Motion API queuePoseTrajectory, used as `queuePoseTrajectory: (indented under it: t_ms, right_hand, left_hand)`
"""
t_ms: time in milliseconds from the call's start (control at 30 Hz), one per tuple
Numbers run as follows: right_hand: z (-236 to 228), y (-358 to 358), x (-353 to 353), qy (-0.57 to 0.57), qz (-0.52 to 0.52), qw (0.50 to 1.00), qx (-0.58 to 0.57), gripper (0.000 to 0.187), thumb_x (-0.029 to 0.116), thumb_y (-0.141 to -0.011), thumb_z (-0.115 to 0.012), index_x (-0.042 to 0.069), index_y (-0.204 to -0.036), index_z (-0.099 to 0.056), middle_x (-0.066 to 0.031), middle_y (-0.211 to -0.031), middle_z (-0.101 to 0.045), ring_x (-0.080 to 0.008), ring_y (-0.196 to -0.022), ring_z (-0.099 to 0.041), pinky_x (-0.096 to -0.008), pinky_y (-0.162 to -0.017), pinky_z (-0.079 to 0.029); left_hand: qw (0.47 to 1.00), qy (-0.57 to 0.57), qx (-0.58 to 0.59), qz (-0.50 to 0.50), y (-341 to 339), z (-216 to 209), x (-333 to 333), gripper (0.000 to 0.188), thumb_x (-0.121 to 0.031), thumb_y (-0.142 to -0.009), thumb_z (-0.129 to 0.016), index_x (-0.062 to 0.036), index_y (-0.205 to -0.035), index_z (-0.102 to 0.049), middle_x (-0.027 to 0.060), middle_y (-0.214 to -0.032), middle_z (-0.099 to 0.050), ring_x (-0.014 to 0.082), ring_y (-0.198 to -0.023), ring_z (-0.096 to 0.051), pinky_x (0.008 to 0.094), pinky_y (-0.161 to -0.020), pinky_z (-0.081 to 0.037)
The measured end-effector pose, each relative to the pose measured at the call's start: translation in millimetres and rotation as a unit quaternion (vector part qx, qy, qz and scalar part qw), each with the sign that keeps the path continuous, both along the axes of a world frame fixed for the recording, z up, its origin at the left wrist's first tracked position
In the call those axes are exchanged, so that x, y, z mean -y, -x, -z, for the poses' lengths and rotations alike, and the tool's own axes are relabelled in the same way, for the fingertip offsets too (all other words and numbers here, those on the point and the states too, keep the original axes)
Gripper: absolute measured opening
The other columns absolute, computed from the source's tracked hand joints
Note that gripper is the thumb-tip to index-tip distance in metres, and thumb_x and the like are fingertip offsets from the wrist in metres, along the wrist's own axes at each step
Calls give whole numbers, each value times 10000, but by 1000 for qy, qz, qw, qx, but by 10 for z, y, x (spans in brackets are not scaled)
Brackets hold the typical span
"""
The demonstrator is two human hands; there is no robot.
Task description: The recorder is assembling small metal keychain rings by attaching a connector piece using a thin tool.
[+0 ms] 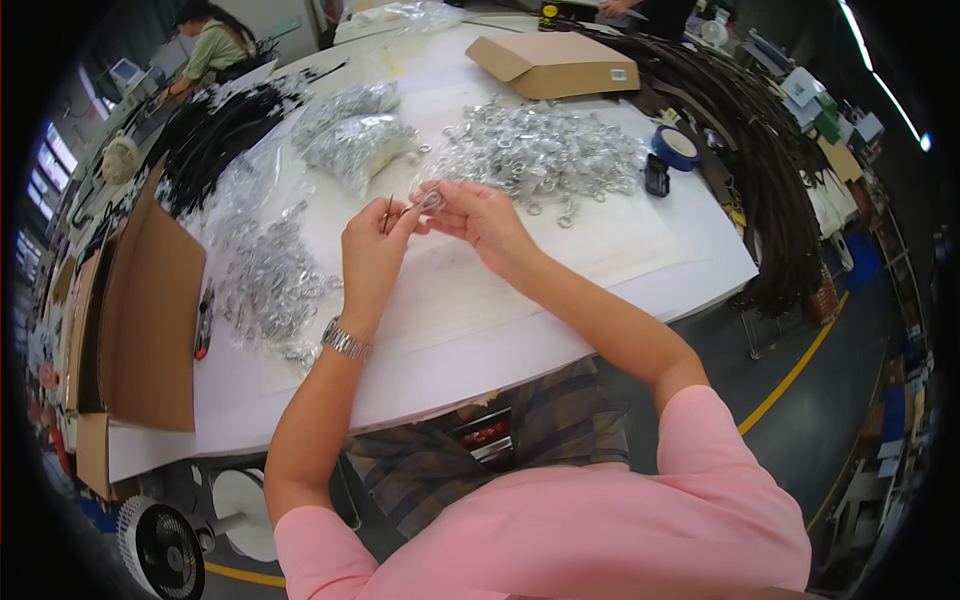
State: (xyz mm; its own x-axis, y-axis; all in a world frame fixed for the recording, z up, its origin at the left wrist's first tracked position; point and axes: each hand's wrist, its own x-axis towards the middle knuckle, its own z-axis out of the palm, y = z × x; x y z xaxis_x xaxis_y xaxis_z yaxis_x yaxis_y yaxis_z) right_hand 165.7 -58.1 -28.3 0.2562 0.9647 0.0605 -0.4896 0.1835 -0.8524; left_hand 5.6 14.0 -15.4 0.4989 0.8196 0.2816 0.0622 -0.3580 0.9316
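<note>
Two hands meet above the middle of the white surface (600, 250), pinching one small metal ring clip (431, 201) between them. The right hand (480, 218) holds the clip in a narrow fingertip grip; the left hand (372, 250) closes on a thin dark strip (388, 212) that stands roughly upright just left of the clip, nearly touching it. Beyond them, toward the far edge, lies a loose heap of silver clips (545, 150). Clear plastic bags (355, 135) of similar hardware sit far left, more bagged metal parts (265, 285) near the left edge. A flat cardboard box (550, 62) lies at the far edge, closed.
</note>
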Motion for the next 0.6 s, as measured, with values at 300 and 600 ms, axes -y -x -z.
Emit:
queuePoseTrajectory:
  t_ms: [300, 600]
  right_hand:
    - [92, 99, -17, -3, -58, 998, 10, 291, 227, -1020, -622, 11, -1207, -679, -75, -1124, -731, -146, -1010, -693, -320, -937, -556]
    - [-55, 75, -61, 18, -22, 999, 22, 218, 252, -1034, -599, 54, -1093, -669, -60, -1051, -716, -148, -920, -693, -306, -871, -559]
  left_hand:
    - [993, 110, 21, 26, 91, -122, 127, 200, -191, -958, -695, -15, -865, -682, 69, -731, -726, 11, -479, -439, 190, -440, -293]
    - [969, 204, 86, 108, 202, -127, -245, 241, -235, -1020, -629, -5, -1003, -700, 3, -680, -621, 7, -454, -368, 183, -412, -237]
